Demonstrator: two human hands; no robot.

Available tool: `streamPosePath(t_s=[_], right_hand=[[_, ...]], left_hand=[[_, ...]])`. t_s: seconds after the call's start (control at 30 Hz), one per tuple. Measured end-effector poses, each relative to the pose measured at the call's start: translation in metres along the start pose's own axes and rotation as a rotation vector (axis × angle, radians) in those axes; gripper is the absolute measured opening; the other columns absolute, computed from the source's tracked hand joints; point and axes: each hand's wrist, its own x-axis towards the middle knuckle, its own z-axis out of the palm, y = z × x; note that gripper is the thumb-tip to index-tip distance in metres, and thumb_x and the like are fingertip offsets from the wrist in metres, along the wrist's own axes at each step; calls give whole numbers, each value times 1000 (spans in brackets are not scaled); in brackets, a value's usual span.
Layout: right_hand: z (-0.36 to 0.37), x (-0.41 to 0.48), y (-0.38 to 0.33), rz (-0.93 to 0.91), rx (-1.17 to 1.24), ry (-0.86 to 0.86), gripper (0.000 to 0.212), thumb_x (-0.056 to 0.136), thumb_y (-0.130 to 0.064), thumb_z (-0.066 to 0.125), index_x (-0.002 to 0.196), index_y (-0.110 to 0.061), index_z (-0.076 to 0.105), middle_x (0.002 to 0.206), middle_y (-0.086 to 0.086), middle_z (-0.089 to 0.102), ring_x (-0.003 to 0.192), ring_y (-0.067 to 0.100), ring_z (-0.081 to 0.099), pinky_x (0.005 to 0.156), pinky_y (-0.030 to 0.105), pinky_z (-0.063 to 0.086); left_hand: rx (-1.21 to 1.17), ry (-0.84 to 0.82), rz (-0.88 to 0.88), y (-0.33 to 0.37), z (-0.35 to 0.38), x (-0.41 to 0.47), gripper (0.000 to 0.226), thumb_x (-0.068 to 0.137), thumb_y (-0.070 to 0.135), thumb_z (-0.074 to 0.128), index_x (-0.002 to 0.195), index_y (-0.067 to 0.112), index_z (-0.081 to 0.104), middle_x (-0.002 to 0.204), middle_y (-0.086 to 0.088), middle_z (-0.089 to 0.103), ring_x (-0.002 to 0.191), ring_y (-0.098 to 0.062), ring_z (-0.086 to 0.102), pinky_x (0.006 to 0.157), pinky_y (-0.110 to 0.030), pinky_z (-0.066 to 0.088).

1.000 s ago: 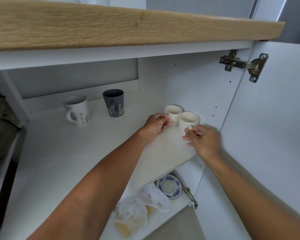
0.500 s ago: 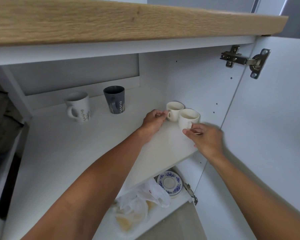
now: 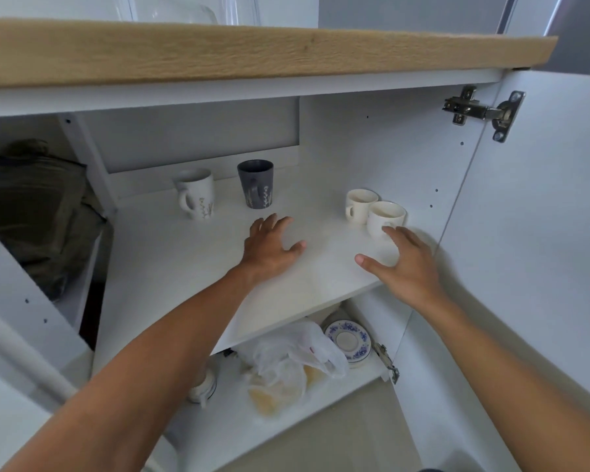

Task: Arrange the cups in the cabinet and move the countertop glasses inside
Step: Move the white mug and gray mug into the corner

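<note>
On the upper white shelf point(image 3: 171, 277) of the open cabinet, we count four cups in two groups.

Item one: a pair of small cream ceramic cups, the rear cup point(image 3: 359, 205) and the front cup point(image 3: 385, 218), touching side by side near the right wall. We judge they sit tight in the corner to leave the middle of the shelf free.

Item two: a white speckled mug with a sprig pattern point(image 3: 195, 192) and a dark grey mug with a pale sprig pattern point(image 3: 256, 183), standing apart from each other along the back edge, both upright.

Item three: our left hand point(image 3: 269, 245), fingers spread, holding nothing, over the bare middle of the shelf. Our right hand point(image 3: 404, 260), likewise open and empty, with a fingertip at the front cup; whether it touches, we cannot tell.

Item four: clear glassware point(image 3: 184, 11) on the pale wooden countertop point(image 3: 252, 52) above, only its bases visible. These are not yet inside; the cleared shelf space looks kept for them.

Item five, lower shelf: a blue-and-white patterned saucer point(image 3: 348, 340) beside a crumpled clear plastic bag point(image 3: 286, 366).
</note>
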Motion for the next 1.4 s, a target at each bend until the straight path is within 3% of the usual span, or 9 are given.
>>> streamPosePath(t_s=[0.2,0.47,0.87,1.07,1.2,1.3,1.4], right_hand=[[17,-2,-38,-126,-85,-70,86,78,-65,66,150,-28,38,162,1,22,150,22,11,115,47,27],[62,40,-74,-263,-69,-146,80,80,-59,69,147,-24,44,158,9,33,146,28,24,115,42,27],[118,130,-95,-266,43,-282,80,76,-59,74,141,-19,51,144,10,49,136,30,42,109,37,38],[142,149,-106,-266,154,-389,67,84,-50,71,139,-18,51,132,11,54,120,27,55,100,32,45],[150,155,-111,-285,240,-399,55,91,-41,66,137,-15,52,112,2,54,104,17,54,89,26,44],[156,162,-117,-223,307,-407,51,91,-44,64,132,-16,55,108,3,61,102,24,62,92,37,52],[163,167,-123,-186,328,-427,42,92,-48,60,121,-17,61,106,7,67,94,25,67,86,44,58]], left_hand=[[60,19,-97,-28,-30,-23,69,91,58,50,151,34,26,165,-1,13,151,-27,-1,117,-48,14],[158,104,-149,-71,-58,-21,66,92,55,51,150,33,30,163,-2,19,149,-29,8,116,-48,19],[174,463,-230,-104,-79,-1,54,87,32,62,138,26,45,145,-6,38,131,-32,32,104,-41,31],[-42,540,-310,-113,-79,22,53,82,40,55,130,20,50,134,-14,43,121,-34,46,101,-42,42],[-160,597,-325,-121,-75,41,40,91,25,59,128,9,56,126,-20,48,106,-23,52,85,-19,37],[-190,639,-355,-127,-78,52,35,94,29,54,118,5,59,120,-21,58,106,-31,59,80,-25,39],[-249,599,-465,-129,-86,61,36,99,34,47,114,7,64,114,-16,69,106,-31,63,85,-32,45]])
